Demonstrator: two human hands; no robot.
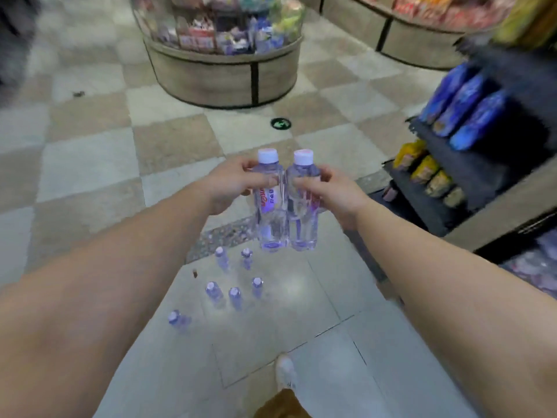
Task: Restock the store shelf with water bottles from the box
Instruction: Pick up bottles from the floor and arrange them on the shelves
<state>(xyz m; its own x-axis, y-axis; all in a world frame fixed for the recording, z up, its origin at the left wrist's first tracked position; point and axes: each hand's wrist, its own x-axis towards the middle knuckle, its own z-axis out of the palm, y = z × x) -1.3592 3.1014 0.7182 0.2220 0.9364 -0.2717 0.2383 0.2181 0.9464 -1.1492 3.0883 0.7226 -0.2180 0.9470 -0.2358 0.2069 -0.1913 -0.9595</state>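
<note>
Clear plastic bottles (271,203), two of them, upright with white caps up, touching side by side. Left hand (229,185) grips one, right hand (334,191) the other, above six smaller-looking bottles (235,297) standing on the glossy tiled floor (90,164).

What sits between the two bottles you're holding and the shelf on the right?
Only bare floor in the head view; the left-hand bottle and right-hand bottle hang short of the shelf.

Clear plastic in my grip, polished tile below

The two bottles (284,203) I hold are glossy see-through plastic with matt white caps (267,155); the floor (325,297) is smooth, shiny tile, and the round display stand (223,76) looks like matt wood-grain board
</note>
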